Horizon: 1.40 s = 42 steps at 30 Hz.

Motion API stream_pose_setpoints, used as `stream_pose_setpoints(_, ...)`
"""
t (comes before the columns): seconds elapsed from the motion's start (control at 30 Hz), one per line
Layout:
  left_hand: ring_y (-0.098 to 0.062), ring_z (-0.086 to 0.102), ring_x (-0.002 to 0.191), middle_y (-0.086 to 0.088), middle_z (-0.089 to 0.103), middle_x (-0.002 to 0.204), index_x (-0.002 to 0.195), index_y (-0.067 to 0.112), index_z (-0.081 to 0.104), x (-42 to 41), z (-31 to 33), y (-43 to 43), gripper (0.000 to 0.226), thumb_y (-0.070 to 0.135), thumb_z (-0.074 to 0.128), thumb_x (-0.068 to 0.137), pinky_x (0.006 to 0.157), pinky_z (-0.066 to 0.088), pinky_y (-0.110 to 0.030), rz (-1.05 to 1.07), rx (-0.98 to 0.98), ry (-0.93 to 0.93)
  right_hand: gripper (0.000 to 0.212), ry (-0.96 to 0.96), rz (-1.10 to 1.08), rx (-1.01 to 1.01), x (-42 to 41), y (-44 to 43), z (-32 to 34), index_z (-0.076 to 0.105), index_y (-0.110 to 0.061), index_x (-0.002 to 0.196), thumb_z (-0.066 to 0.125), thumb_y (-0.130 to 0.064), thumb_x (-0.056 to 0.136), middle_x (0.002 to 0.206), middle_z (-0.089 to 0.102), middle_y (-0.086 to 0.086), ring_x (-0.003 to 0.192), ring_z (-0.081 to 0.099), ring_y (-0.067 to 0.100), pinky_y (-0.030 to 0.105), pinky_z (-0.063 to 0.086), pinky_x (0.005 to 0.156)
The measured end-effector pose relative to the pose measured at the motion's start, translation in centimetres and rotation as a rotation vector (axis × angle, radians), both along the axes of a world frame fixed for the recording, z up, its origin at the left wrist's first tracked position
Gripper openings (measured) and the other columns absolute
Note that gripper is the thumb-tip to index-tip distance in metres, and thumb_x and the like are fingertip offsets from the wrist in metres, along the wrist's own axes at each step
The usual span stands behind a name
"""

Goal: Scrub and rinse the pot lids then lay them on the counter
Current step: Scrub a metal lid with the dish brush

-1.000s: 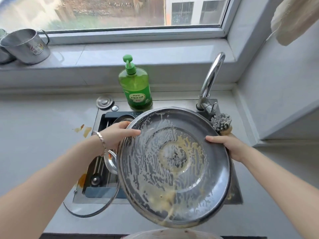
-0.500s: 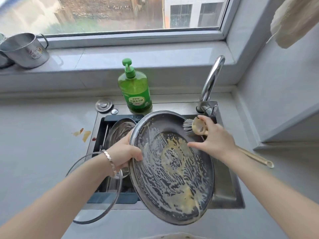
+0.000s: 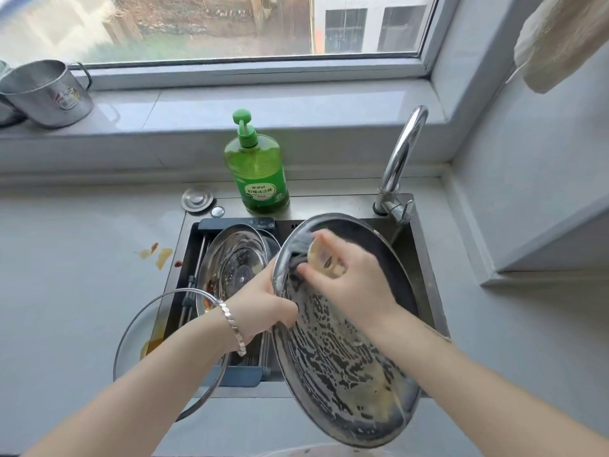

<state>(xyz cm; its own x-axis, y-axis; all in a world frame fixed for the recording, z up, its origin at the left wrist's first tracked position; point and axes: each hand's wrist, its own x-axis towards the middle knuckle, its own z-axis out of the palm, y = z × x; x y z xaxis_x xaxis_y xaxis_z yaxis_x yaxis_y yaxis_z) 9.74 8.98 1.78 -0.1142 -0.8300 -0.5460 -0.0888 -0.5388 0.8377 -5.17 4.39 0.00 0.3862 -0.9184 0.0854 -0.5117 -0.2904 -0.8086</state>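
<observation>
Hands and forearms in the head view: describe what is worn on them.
Both forearms are bare: no sleeves, no gloves. The left hand has a silver-coloured bracelet of small faceted links at its wrist. The right hand wears nothing visible.

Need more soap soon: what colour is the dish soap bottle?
Green, with a green pump: dish soap bottle, clearest in the head view.

Silver lid (image 3: pixel 346 374), streaked foam; green soap bottle (image 3: pixel 255 166).
</observation>
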Motion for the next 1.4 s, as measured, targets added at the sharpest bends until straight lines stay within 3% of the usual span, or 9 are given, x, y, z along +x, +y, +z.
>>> stream_pose_setpoints(0.1, -0.019, 0.064, 0.075, -0.001, 0.066, 0.092, 0.117, 0.034, 0.047, 0.3, 0.8, -0.3, 0.076, -0.013, 0.054, 0.057, 0.065, 0.051, -0.036, -0.033, -0.063, -0.083, 0.038, -0.016, 0.158, -0.053, 0.1, 1.3, 0.9, 0.057, -0.031, 0.106, 0.058, -0.053, 0.075, 0.077, 0.06, -0.006, 0.068, 0.055, 0.011, 0.031, 0.05, 0.063)
stream_pose_setpoints(0.2, -0.023, 0.067, 0.08, 0.0, 0.067, 0.09, 0.108, 0.047, 0.042, 0.1, 1.0, -0.1, 0.075, -0.014, 0.053, 0.065, 0.07, 0.055, -0.04, -0.105, -0.074, -0.117, 0.037, -0.127, -0.068, 0.08, -0.7, -2.0, 0.3, 0.06, -0.027, 0.112, 0.068, -0.042, 0.079, 0.087, 0.062, -0.008, 0.073, 0.056, 0.008, 0.028, 0.051, 0.072)
stream_pose_setpoints(0.43, 0.001, 0.056, 0.046, 0.008, 0.064, 0.069, 0.109, 0.028, 0.047, 0.0, 1.4, 0.2, 0.065, -0.026, 0.044, 0.072, 0.042, 0.043, -0.015, -0.095, -0.082, -0.091, 0.041, -0.031, 0.067, -0.056, -0.1, -0.2, 0.7, 0.059, -0.032, 0.107, 0.056, -0.056, 0.074, 0.081, 0.061, -0.004, 0.073, 0.057, 0.013, 0.035, 0.052, 0.067)
stream_pose_setpoints(0.53, -0.008, 0.067, 0.067, 0.003, 0.066, 0.084, 0.109, 0.039, 0.043, -0.4, 1.4, 0.6, 0.073, -0.025, 0.046, 0.074, 0.058, 0.056, -0.026, -0.091, -0.08, -0.08, 0.044, -0.059, -0.141, 0.027, -1.0, -2.8, 0.0, 0.06, -0.024, 0.112, 0.063, -0.05, 0.077, 0.083, 0.061, -0.007, 0.075, 0.057, 0.011, 0.033, 0.052, 0.073)
stream_pose_setpoints(0.7, -0.005, 0.064, 0.058, 0.004, 0.067, 0.075, 0.109, 0.027, 0.051, 0.0, 1.1, 0.7, 0.066, -0.008, 0.049, 0.054, 0.047, 0.048, -0.021, 0.003, -0.068, -0.043, 0.036, -0.015, 0.171, -0.146, 0.0, 1.4, 0.8, 0.057, -0.03, 0.105, 0.055, -0.053, 0.076, 0.078, 0.058, -0.003, 0.068, 0.054, 0.013, 0.03, 0.049, 0.061)
stream_pose_setpoints(0.83, -0.038, 0.064, 0.096, -0.007, 0.067, 0.104, 0.121, 0.04, 0.04, 0.0, 1.0, 1.1, 0.082, -0.006, 0.05, 0.053, 0.08, 0.052, -0.058, 0.002, -0.033, -0.032, 0.021, -0.058, -0.21, 0.023, -1.9, -3.9, -0.8, 0.054, -0.025, 0.085, 0.064, -0.044, 0.081, 0.072, 0.056, -0.01, 0.064, 0.05, 0.01, 0.025, 0.043, 0.059)
stream_pose_setpoints(1.03, -0.021, 0.07, 0.085, -0.001, 0.073, 0.091, 0.115, 0.028, 0.05, -0.3, 0.3, 1.6, 0.078, -0.015, 0.047, 0.05, 0.067, 0.057, -0.034, 0.094, -0.037, 0.117, 0.034, -0.032, 0.027, -0.164, -0.1, 1.2, -0.8, 0.059, -0.024, 0.105, 0.064, -0.044, 0.079, 0.074, 0.053, -0.004, 0.064, 0.052, 0.012, 0.026, 0.047, 0.059)
stream_pose_setpoints(1.13, -0.015, 0.07, 0.083, 0.006, 0.073, 0.085, 0.109, 0.032, 0.048, -0.5, 0.5, 1.9, 0.073, -0.013, 0.047, 0.052, 0.065, 0.057, -0.028, 0.085, -0.04, 0.134, 0.031, -0.057, -0.208, -0.052, -1.8, -2.5, -1.5, 0.059, -0.022, 0.104, 0.064, -0.042, 0.081, 0.081, 0.059, -0.003, 0.072, 0.055, 0.013, 0.034, 0.051, 0.067)
stream_pose_setpoints(1.4, -0.031, 0.066, 0.096, -0.001, 0.07, 0.099, 0.112, 0.039, 0.046, -0.4, 0.5, 1.8, 0.077, -0.01, 0.048, 0.052, 0.085, 0.052, -0.053, 0.092, -0.026, 0.052, 0.022, 0.024, -0.125, -0.056, -2.6, -1.3, -2.6, 0.056, -0.026, 0.097, 0.065, -0.039, 0.082, 0.077, 0.057, 0.0, 0.07, 0.054, 0.013, 0.024, 0.045, 0.06)
